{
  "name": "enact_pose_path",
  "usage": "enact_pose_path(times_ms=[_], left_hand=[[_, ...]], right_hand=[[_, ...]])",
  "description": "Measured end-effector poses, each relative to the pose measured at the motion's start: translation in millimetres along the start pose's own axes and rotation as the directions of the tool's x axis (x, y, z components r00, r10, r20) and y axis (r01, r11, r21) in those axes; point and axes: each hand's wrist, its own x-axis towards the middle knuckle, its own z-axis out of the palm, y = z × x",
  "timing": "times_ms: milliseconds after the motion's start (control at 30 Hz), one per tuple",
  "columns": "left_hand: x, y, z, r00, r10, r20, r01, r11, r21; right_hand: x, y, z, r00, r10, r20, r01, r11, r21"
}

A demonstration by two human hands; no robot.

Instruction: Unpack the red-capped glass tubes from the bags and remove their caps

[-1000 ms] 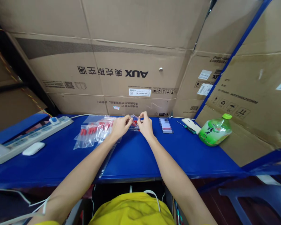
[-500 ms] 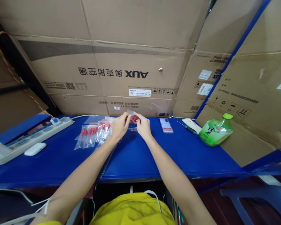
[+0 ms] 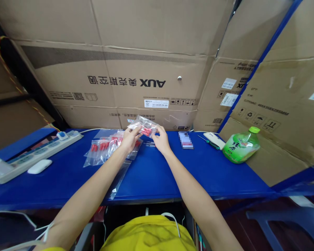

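Both my hands hold one small clear plastic bag with red parts [image 3: 144, 126] lifted above the blue table [image 3: 172, 170]. My left hand [image 3: 129, 138] pinches its left edge and my right hand [image 3: 161, 139] pinches its right edge. Just left of my hands lies a pile of similar clear bags with red parts [image 3: 104, 147]. A few empty clear bags [image 3: 119, 177] stretch along the table under my left forearm.
A white power strip [image 3: 34, 151] and a white mouse [image 3: 39, 166] lie at the left. To the right are a phone [image 3: 186, 139], a white device [image 3: 214, 140] and a green bottle on its side [image 3: 240, 144]. Cardboard boxes [image 3: 136, 83] wall the back.
The bag has been raised off the table and spread wider between my hands; my left hand shifted slightly left and down.
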Motion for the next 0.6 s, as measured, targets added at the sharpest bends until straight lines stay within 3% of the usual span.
enact_pose_path(times_ms=[100, 167, 333, 600], left_hand=[[0, 1, -1, 0.997, 0.048, -0.062, -0.045, 0.998, 0.041], [-1, 2, -1, 0.996, 0.065, -0.057, -0.062, 0.997, 0.054], [-1, 0, -1, 0.999, 0.053, -0.01, -0.052, 0.997, 0.053], [7, -9, -8, 1.0, -0.008, -0.01, 0.008, 0.999, -0.04]], right_hand=[[-1, 0, -4, 0.996, -0.062, -0.07, 0.047, 0.978, -0.205], [-1, -3, -5, 0.994, -0.086, -0.061, 0.07, 0.972, -0.225], [0, -8, -5, 0.991, -0.124, 0.047, 0.128, 0.988, -0.088], [2, -4, -6, 0.977, 0.033, 0.211, -0.065, 0.987, 0.145]])
